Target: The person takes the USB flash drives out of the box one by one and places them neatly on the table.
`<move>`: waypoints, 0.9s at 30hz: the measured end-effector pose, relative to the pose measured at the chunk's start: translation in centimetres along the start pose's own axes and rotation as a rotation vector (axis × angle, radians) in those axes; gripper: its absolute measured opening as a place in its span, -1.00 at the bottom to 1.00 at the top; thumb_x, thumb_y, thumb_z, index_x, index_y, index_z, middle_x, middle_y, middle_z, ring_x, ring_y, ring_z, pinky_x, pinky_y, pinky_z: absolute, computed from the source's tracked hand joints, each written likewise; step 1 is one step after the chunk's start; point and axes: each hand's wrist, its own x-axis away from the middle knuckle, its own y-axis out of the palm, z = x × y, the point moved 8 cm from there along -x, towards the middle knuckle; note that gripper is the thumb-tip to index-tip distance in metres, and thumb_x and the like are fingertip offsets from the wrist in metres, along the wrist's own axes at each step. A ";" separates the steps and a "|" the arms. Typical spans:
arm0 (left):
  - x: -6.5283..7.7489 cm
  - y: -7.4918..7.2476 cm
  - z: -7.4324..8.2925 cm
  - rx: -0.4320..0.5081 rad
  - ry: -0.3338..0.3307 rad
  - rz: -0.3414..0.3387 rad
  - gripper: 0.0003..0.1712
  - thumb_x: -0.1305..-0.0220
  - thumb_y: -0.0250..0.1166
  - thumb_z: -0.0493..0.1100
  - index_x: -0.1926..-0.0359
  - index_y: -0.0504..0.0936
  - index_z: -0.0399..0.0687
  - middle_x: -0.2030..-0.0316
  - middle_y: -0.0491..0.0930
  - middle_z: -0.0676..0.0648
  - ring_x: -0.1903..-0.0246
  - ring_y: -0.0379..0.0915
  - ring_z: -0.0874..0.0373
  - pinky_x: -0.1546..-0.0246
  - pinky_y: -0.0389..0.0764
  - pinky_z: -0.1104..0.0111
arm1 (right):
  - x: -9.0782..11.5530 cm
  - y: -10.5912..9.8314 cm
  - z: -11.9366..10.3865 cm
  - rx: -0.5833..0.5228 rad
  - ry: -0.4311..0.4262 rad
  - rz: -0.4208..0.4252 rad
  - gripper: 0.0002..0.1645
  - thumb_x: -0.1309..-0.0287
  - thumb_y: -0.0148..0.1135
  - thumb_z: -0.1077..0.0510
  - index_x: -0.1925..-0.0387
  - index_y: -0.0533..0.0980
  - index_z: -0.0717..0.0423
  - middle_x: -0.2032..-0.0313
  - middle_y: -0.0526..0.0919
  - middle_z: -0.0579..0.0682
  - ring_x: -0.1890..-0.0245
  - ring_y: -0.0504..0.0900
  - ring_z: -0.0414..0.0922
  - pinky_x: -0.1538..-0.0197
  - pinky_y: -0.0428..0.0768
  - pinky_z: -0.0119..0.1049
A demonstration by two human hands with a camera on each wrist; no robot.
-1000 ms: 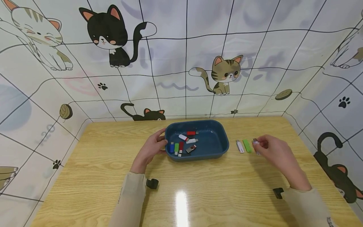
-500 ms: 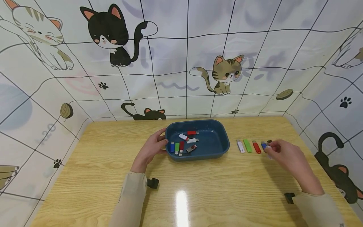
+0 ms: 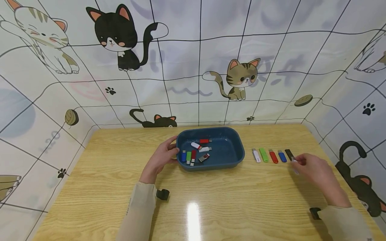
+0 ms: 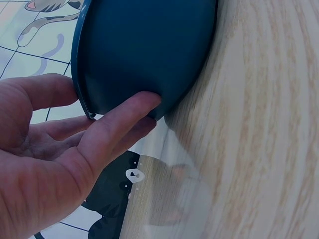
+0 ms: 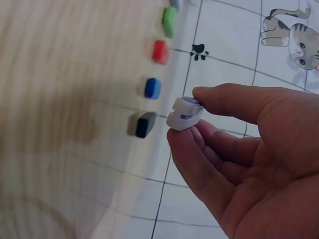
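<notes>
My left hand [image 3: 161,159] holds the left end of a dark blue tray [image 3: 223,165]; in the left wrist view its fingers [image 4: 132,112] press the outer wall, with another digit at the rim. Several USB flash drives lie in the tray, among them a red one [image 3: 204,141] and a silver swivel one [image 3: 204,157]. My right hand [image 3: 319,174] pinches a white and pale purple USB flash drive [image 5: 184,114] between thumb and fingers. It is just beside a black flash drive [image 3: 289,154], the last in a row on the table.
Left of the black drive in that row lie a blue drive [image 3: 282,156], a red drive [image 3: 273,156], a green drive [image 3: 263,155] and a white drive [image 3: 256,155]. A cat-patterned sheet [image 3: 187,67] rises behind the wooden table [image 3: 229,201].
My right hand has moved rightward along the row with the white and purple drive, uncovering the red, blue and black drives. The left hand and the tray stay in place.
</notes>
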 end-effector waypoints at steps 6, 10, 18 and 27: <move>0.0 0.0 0.0 0.010 -0.003 0.001 -0.30 -0.53 0.06 -0.36 -0.61 0.17 -0.06 -0.40 0.38 -0.39 -0.17 0.55 -0.31 0.11 0.75 -0.01 | -0.2 0.4 1.3 0.018 0.009 -0.038 -0.54 -0.37 0.26 0.11 0.09 0.51 0.54 0.32 0.62 0.27 0.37 0.53 0.08 0.37 0.52 -0.16; 0.1 0.0 0.0 0.016 0.003 -0.003 -0.29 -0.52 0.05 -0.37 -0.62 0.15 -0.06 -0.40 0.37 -0.40 -0.17 0.55 -0.31 0.12 0.75 -0.01 | -0.4 0.8 1.9 0.038 0.045 -0.078 -0.53 -0.40 0.24 0.12 0.08 0.49 0.57 0.32 0.62 0.29 0.37 0.52 0.09 0.34 0.55 -0.09; 0.0 0.0 0.0 0.009 0.001 -0.001 -0.30 -0.53 0.06 -0.36 -0.61 0.16 -0.07 -0.39 0.38 -0.41 -0.14 0.57 -0.31 0.11 0.74 0.00 | -0.5 1.6 2.5 0.083 0.048 -0.138 -0.53 -0.37 0.28 0.11 0.09 0.49 0.56 0.34 0.60 0.24 0.36 0.49 0.09 0.31 0.49 -0.08; 0.0 0.0 0.0 0.012 -0.003 0.002 -0.30 -0.52 0.06 -0.36 -0.61 0.16 -0.10 -0.40 0.38 -0.40 -0.17 0.55 -0.31 0.10 0.74 0.00 | -0.8 2.0 2.8 0.087 0.057 -0.184 -0.53 -0.35 0.29 0.10 0.11 0.51 0.54 0.34 0.61 0.23 0.35 0.50 0.07 0.30 0.50 -0.06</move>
